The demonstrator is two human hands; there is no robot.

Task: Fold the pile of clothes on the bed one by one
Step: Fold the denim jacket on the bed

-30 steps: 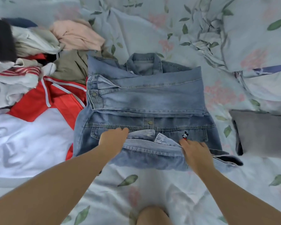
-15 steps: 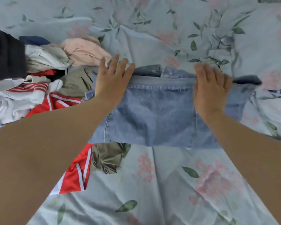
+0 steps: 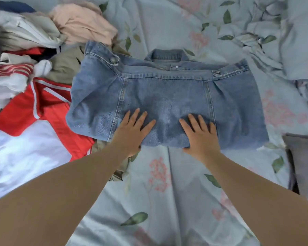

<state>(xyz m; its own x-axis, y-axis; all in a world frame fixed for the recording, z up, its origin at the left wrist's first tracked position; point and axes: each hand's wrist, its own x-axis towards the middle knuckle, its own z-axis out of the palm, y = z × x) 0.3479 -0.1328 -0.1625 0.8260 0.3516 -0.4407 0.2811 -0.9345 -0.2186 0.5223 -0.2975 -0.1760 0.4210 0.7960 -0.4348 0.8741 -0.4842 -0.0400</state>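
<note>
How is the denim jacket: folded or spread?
Folded: the denim jacket lies doubled over into a compact rectangle; left hand and right hand press it flat.

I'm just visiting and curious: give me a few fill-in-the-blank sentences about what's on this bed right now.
1. The left hand and right hand both rest on a folded ____ jacket.
2. The unfolded pile of clothes lies to the person's ____.
3. The shirt beside the jacket is white and ____.

Missing words: denim; left; red.
</note>
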